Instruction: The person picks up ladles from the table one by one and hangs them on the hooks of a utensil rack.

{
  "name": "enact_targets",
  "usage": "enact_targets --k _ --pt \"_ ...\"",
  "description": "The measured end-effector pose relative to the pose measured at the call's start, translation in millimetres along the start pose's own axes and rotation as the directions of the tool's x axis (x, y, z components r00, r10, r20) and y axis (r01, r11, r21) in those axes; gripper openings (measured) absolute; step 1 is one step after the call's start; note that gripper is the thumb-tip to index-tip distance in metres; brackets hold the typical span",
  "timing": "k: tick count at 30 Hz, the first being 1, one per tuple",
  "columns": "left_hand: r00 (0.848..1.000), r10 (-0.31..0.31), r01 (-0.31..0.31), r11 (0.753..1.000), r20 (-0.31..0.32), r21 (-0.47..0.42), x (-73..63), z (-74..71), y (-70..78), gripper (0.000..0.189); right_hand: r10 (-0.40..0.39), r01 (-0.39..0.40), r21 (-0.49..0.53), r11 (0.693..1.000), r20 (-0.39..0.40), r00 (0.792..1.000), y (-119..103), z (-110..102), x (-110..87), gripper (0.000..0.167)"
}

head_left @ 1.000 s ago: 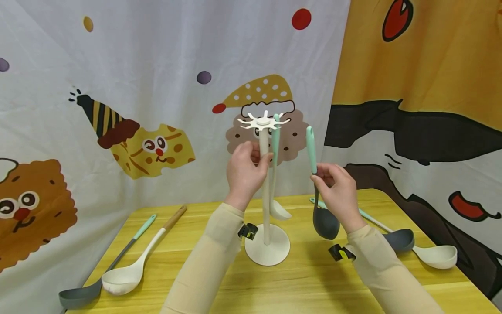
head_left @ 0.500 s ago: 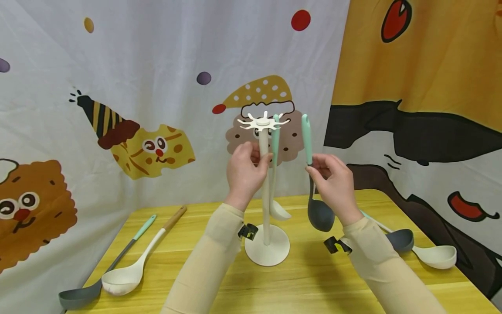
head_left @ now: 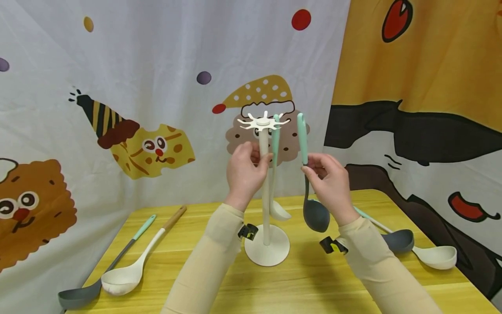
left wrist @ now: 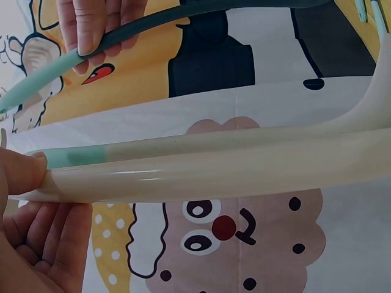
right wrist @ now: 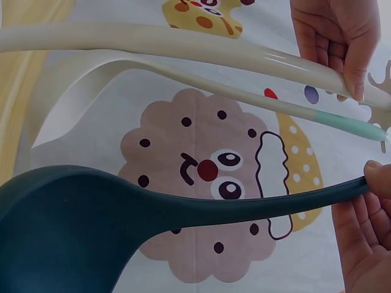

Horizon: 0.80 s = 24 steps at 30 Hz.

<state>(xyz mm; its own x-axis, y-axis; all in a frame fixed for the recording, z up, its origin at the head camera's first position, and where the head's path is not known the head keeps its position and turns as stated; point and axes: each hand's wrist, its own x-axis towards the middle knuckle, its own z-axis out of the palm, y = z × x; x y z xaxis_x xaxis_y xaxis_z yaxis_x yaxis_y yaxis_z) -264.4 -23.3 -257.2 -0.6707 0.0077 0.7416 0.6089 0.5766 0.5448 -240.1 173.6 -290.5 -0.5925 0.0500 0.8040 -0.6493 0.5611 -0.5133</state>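
Note:
A white utensil stand (head_left: 266,192) with a round base and a ring of hooks stands upright on the table. My left hand (head_left: 245,174) grips its post just below the hooks. From a right-hand hook hangs a white ladle (head_left: 280,212) with a mint handle, close beside the post. To the right of it my right hand (head_left: 330,183) pinches a dark ladle (head_left: 316,216) where the mint handle meets the dark shaft. This ladle is upright above the table, bowl down, its handle top near hook height and apart from the hooks. Its bowl looms large in the right wrist view.
At the left of the wooden table (head_left: 270,290) lie a grey ladle (head_left: 80,296) and a white ladle (head_left: 123,279) with a wooden handle end. At the right, partly behind the right forearm, lie another dark ladle (head_left: 401,240) and a white ladle (head_left: 437,256). A printed curtain hangs behind.
My right hand has carried the dark ladle up and then left, nearer to the stand. The left hand stays in place on the post.

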Motion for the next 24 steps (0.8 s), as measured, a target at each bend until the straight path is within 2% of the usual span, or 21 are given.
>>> enact_targets --k 10,24 --pt "1.0 -0.001 0.001 1.0 -0.003 0.001 -0.3 0.4 0.2 0.021 -0.03 0.03 0.012 0.999 0.005 1.0 -3.0 5.8 -0.4 0.025" --pt "1.0 0.013 -0.013 1.0 -0.004 0.008 0.0 0.8 -0.3 0.022 -0.004 0.003 0.023 1.0 0.034 0.999 -5.1 11.8 -1.7 0.024"
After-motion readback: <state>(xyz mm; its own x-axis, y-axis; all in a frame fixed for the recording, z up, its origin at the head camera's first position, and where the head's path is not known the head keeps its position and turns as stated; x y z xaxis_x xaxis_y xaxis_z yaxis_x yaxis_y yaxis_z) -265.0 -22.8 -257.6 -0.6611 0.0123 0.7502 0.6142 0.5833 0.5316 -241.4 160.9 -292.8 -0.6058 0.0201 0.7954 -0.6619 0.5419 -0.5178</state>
